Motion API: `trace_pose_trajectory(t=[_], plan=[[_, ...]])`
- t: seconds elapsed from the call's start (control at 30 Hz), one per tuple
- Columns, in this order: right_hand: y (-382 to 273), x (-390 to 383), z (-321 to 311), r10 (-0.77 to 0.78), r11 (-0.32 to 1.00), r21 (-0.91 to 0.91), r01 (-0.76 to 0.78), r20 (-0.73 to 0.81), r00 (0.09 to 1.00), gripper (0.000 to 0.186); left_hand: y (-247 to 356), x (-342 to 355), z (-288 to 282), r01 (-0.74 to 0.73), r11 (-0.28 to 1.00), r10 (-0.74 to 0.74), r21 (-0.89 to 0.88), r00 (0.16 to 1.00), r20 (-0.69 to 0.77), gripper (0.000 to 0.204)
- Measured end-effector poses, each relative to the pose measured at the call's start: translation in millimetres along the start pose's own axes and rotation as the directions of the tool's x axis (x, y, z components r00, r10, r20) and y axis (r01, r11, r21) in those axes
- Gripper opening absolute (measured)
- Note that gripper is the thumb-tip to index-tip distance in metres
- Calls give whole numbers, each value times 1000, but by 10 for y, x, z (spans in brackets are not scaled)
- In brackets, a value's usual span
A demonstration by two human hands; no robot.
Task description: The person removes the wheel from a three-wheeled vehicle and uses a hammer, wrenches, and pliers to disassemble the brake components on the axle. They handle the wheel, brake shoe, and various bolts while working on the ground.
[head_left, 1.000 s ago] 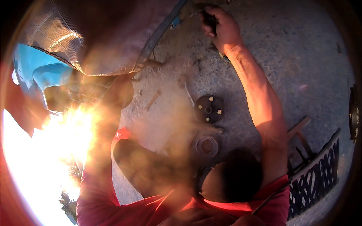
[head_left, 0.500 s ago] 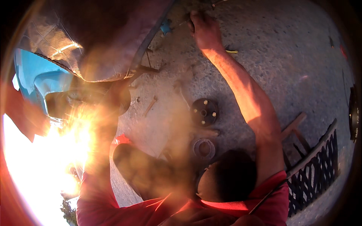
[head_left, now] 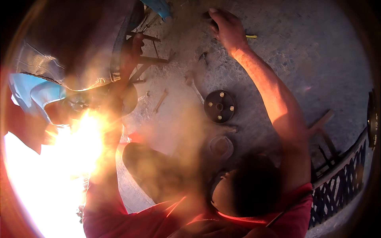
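Observation:
My right arm reaches far ahead over the concrete floor. Its hand (head_left: 229, 31) has the thumb extended and the fingers curled in, around a dark item too unclear to name. My left arm runs up through the glare on the left. Its hand (head_left: 137, 44) is partly in shadow beside a dark metal frame (head_left: 152, 60), fingers bent and what they hold hidden. Close by hangs a dark stitched cover or seat (head_left: 91, 43), with a blue curved panel (head_left: 37, 89) below it. Between my arms lies a black round hub (head_left: 219, 106) with several brass-coloured bolts.
A wrench-like tool (head_left: 160, 101) and a metal ring (head_left: 221, 147) lie on the floor. A yellow piece (head_left: 251, 36) is beside my right hand. Another blue part (head_left: 158, 8) shows at the top. A black lattice panel (head_left: 341, 178) stands at right. Bright glare hides the lower left.
The whole view has shifted, and the hub and floor tools appear slightly farther right. My left hand now shows beside the metal frame. My right hand remains stretched far ahead with its fingers curled.

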State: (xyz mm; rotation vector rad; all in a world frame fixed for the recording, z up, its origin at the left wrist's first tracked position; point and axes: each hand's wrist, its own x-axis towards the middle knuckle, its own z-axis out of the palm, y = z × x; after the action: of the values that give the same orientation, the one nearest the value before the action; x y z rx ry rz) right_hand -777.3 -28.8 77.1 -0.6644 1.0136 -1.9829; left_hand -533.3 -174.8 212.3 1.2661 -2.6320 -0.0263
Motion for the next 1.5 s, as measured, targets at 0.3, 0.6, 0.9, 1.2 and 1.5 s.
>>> trace_pose_trajectory(t=[0.3,0.6,0.9,1.2,1.5], plan=[[813,-151,-611,235,912,-299,-281,-183,955,32,25,41,-72,56,998,-54,-26,996,77,68],[877,-251,-1111,1,642,-762,-85,-110,994,38,-11,31,68,85,993,-86,-76,996,-8,61],[986,-460,-1655,-27,267,-962,-57,-67,997,27,-239,-58,133,64,988,-82,-140,989,-121,59],[1072,-546,-1667,-157,107,-991,84,67,985,17,219,-444,66,-253,963,194,-92,889,-416,42],[990,-535,-1623,-177,18,-996,93,88,980,19,337,347,1149,166,725,1,-668,970,243,49]])
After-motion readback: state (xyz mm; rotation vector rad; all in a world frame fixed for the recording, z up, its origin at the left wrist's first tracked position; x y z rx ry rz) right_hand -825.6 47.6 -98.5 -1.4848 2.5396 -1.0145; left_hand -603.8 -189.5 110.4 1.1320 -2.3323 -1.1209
